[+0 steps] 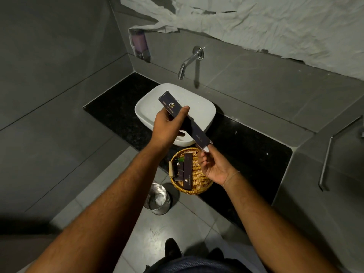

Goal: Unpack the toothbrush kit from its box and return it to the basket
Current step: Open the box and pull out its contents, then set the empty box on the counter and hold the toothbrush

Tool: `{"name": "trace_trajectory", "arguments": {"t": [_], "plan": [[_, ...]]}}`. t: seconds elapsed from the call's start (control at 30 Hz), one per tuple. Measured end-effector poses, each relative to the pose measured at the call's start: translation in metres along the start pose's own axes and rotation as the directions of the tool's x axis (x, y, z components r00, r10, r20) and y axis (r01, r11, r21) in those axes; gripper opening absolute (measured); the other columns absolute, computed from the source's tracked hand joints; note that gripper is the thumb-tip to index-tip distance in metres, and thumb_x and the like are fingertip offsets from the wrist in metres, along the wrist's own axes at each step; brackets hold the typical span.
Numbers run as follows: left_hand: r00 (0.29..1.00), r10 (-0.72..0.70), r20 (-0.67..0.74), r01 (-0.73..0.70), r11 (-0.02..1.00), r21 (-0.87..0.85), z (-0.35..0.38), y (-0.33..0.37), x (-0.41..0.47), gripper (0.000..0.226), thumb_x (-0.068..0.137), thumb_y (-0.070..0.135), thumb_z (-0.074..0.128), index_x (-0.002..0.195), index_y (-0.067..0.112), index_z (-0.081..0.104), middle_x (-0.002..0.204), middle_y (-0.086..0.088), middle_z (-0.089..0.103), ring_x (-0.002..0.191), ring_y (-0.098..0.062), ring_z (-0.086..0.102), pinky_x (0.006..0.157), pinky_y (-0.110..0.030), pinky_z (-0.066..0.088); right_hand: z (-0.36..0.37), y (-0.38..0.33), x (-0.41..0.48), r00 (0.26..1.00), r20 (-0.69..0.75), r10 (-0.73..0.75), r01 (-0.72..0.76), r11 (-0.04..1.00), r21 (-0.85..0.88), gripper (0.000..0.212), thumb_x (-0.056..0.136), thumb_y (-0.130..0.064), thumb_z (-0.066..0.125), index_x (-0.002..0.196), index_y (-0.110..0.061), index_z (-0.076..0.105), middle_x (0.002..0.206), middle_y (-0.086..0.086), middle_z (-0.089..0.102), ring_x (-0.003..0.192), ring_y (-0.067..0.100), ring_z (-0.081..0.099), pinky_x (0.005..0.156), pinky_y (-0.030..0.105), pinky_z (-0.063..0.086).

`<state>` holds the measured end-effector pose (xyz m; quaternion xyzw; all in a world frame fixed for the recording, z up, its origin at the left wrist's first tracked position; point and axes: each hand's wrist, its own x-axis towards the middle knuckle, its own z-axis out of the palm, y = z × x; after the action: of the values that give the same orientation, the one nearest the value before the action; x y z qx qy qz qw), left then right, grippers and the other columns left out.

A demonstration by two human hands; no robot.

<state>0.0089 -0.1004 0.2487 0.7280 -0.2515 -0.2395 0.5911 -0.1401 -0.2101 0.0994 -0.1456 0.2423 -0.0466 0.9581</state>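
Observation:
A long dark dental kit box (197,131) with a gold logo is held slanted in the air over the white basin. My left hand (167,127) grips its middle from the left, thumb across the top face. My right hand (212,164) pinches the box's lower right end, where a pale flap or wrapper tip (206,147) shows. Below them a round wicker basket (199,186) sits on the black counter and holds several dark boxes (187,172). The toothbrush kit itself is hidden inside the box.
A white basin (199,107) sits on the black granite counter (246,154), under a chrome wall tap (189,62). A steel bin (157,200) stands on the floor below the counter edge. A soap dispenser (140,44) hangs at the left wall, a towel rail (327,154) at right.

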Motion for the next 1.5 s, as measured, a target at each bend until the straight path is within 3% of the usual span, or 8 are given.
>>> {"name": "trace_trajectory", "arguments": {"t": [0.13, 0.3, 0.43, 0.73, 0.9, 1.03, 1.23, 1.5], "plan": [[0.998, 0.056, 0.03, -0.058, 0.997, 0.059, 0.0, 0.003, -0.002, 0.033, 0.107, 0.035, 0.068, 0.125, 0.008, 0.065, 0.104, -0.003, 0.085, 0.097, -0.018, 0.084, 0.077, -0.042, 0.068, 0.001, 0.001, -0.002, 0.999, -0.03, 0.017, -0.019, 0.998, -0.068, 0.036, 0.058, -0.018, 0.102, 0.082, -0.006, 0.078, 0.078, 0.007, 0.073, 0.065, 0.012, 0.07, 0.051, 0.02, 0.059], [0.994, 0.085, 0.072, -0.09, 0.993, 0.078, 0.001, 0.006, -0.003, 0.035, 0.108, 0.032, 0.067, 0.129, 0.004, 0.064, 0.114, -0.007, 0.084, 0.105, -0.021, 0.083, 0.077, -0.038, 0.069, -0.001, 0.001, 0.003, 0.995, -0.094, -0.034, 0.032, 0.999, -0.017, 0.041, 0.079, -0.025, 0.086, 0.109, -0.006, 0.066, 0.087, 0.009, 0.075, 0.075, 0.015, 0.073, 0.052, 0.022, 0.058], [0.982, 0.155, 0.107, -0.166, 0.98, 0.107, 0.005, 0.011, -0.004, 0.03, 0.106, 0.03, 0.07, 0.125, 0.007, 0.065, 0.11, -0.007, 0.084, 0.102, -0.019, 0.083, 0.072, -0.033, 0.067, 0.0, 0.0, 0.01, 0.991, -0.127, -0.046, 0.03, 0.992, -0.123, 0.045, 0.058, -0.023, 0.1, 0.092, -0.005, 0.077, 0.088, 0.01, 0.077, 0.076, 0.015, 0.075, 0.05, 0.021, 0.058], [0.982, 0.182, 0.045, -0.182, 0.983, -0.003, 0.003, 0.019, -0.005, 0.032, 0.105, 0.028, 0.072, 0.125, 0.004, 0.065, 0.11, -0.009, 0.084, 0.104, -0.019, 0.083, 0.085, -0.045, 0.071, -0.017, 0.003, 0.01, 0.97, -0.225, -0.097, 0.088, 0.995, -0.048, 0.022, 0.094, -0.02, 0.069, 0.106, -0.006, 0.081, 0.103, 0.02, 0.08, 0.092, 0.032, 0.08, 0.068, 0.038, 0.067], [0.973, 0.183, 0.139, -0.185, 0.983, 0.007, 0.015, 0.013, -0.009, 0.018, 0.102, 0.031, 0.076, 0.116, 0.024, 0.068, 0.117, -0.008, 0.08, 0.116, -0.027, 0.079, 0.101, -0.057, 0.064, 0.002, 0.003, 0.021, 0.967, -0.229, -0.108, 0.13, 0.988, 0.084, 0.024, 0.072, -0.018, 0.08, 0.088, 0.0, 0.084, 0.088, 0.021, 0.079, 0.08, 0.034, 0.08, 0.071, 0.042, 0.065], [0.973, 0.176, 0.148, -0.179, 0.984, 0.001, 0.019, 0.009, -0.009, 0.021, 0.102, 0.029, 0.076, 0.118, 0.02, 0.068, 0.118, -0.011, 0.08, 0.117, -0.029, 0.078, 0.104, -0.059, 0.062, 0.002, 0.0, 0.023, 0.97, -0.234, -0.07, 0.065, 0.997, -0.029, 0.032, 0.092, -0.03, 0.066, 0.081, -0.007, 0.085, 0.085, 0.016, 0.08, 0.074, 0.029, 0.08, 0.064, 0.038, 0.064], [0.992, 0.124, 0.036, -0.122, 0.991, -0.061, 0.007, -0.004, -0.004, 0.028, 0.105, 0.032, 0.071, 0.125, 0.012, 0.067, 0.117, -0.005, 0.083, 0.112, -0.017, 0.081, 0.094, -0.041, 0.067, -0.025, 0.009, 0.021, 0.914, -0.396, 0.084, -0.143, 0.982, -0.124, 0.039, 0.099, -0.039, 0.063, 0.066, -0.019, 0.053, 0.052, -0.005, 0.045, 0.037, 0.006, 0.037, 0.04, 0.015, 0.029], [0.931, -0.208, -0.301, 0.171, 0.974, -0.146, -0.076, -0.108, -0.016, 0.025, 0.107, 0.043, 0.065, 0.121, 0.023, 0.069, 0.111, 0.004, 0.077, 0.095, -0.011, 0.078, 0.076, -0.025, 0.062, -0.052, 0.025, 0.021, 0.833, -0.549, 0.06, -0.229, 0.942, -0.245, 0.039, 0.107, -0.039, 0.051, 0.073, -0.021, 0.047, 0.05, -0.005, 0.039, 0.031, 0.005, 0.029, 0.028, 0.017, 0.022]]}}
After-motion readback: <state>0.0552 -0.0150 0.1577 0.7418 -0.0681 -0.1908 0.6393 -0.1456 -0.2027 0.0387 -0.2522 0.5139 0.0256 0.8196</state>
